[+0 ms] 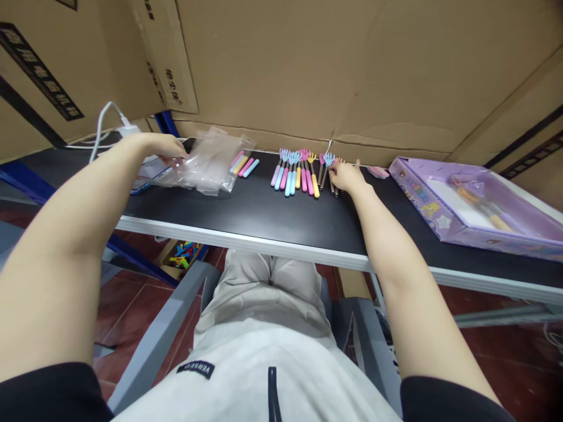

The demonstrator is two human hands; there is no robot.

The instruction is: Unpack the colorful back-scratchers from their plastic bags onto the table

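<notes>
My left hand [166, 146] is at the left end of the clear plastic bags [211, 161], fingers curled on their edge. My right hand [348, 176] reaches to the back of the tabletop. Its fingers are closed on a back scratcher with a bare metal rod, among several with blue, pink and yellow claw heads [329, 159]; the hand partly hides them. Just left of it lies a row of back scratchers [295, 173] with purple, blue, pink and yellow handles. Loose coloured handle sleeves [244, 165] lie beside the bags, one partly under the plastic.
A purple display box [457, 231] with a wrapped item inside stands at the right. Small pink cards [378, 172] lie near it. Cardboard walls [281, 70] close off the back and left. A white cable [99, 126] and plug sit at the far left.
</notes>
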